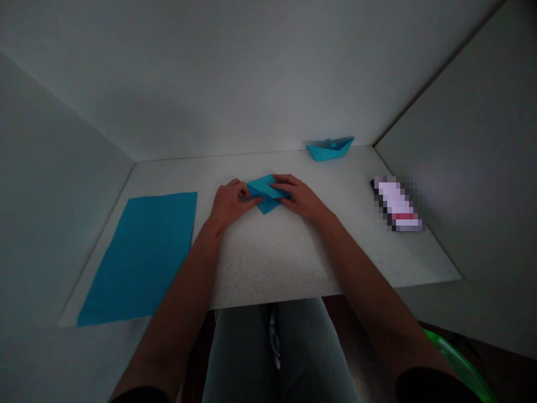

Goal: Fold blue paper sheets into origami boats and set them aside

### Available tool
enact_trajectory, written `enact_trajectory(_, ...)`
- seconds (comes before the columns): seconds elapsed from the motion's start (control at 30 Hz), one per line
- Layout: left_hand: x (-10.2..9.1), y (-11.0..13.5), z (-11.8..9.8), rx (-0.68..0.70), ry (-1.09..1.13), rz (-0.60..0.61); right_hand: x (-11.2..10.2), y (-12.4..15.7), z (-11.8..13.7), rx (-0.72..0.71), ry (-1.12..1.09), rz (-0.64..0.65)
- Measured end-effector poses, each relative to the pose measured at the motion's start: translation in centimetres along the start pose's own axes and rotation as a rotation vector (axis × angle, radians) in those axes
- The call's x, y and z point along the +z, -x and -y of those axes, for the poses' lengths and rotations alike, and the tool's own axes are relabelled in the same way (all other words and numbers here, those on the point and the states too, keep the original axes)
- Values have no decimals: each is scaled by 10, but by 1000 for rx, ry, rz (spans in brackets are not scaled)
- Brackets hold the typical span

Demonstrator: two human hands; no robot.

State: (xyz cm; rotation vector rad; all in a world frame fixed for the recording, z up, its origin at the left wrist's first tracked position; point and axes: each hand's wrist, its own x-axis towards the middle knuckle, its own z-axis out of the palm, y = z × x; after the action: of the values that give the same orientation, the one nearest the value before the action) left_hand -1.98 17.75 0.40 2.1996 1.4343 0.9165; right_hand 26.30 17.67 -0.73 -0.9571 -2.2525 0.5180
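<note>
While both hands (230, 204) press folded blue paper (266, 193), paper boat (329, 149) beyond

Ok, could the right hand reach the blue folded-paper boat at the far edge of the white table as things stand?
Probably yes. The right hand rests on the folded blue paper, and the blue paper boat sits ahead of it on the white table, with nothing visible between them. The hand would first have to leave the paper.

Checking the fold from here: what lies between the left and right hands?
The folded blue paper lies between the left hand and right hand, touching both, as the head view shows.
</note>
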Motion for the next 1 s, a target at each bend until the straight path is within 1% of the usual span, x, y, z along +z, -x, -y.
enact_trajectory(0.07,0,0,6,-7,7,-59,-3,3,-3,-4,45,80)
enact_trajectory(0.1,1,0,8,19,23,-55,-5,4,-3,-1,75,96)
enact_trajectory(0.13,2,0,10,62,35,-31,-7,5,-2,5,103,92)
enact_trajectory(0.2,4,0,12,152,27,38,-12,7,0,24,145,42)
enact_trajectory(0.27,6,0,12,188,-6,75,-18,9,2,50,163,-10)
enact_trajectory(0.33,8,0,12,182,-26,84,-23,11,2,72,157,-8)
enact_trajectory(0.4,9,-1,12,176,-18,83,-27,12,-1,74,128,40)
enact_trajectory(0.47,8,-2,12,179,8,83,-28,13,-3,63,90,79)
enact_trajectory(0.53,6,-3,10,176,51,95,-28,12,-4,65,66,80)
enact_trajectory(0.63,3,-3,6,124,121,138,-25,11,-2,131,62,50)
enact_trajectory(0.77,2,-2,1,-4,166,164,-18,10,3,308,41,-5)
enact_trajectory(0.83,4,-2,-1,-40,174,163,-14,9,6,362,59,-30)
enact_trajectory(0.9,6,-2,-1,-22,140,151,-12,8,8,394,137,-66)
enact_trajectory(1.0,10,-2,-1,46,32,116,-13,9,8,436,270,-111)
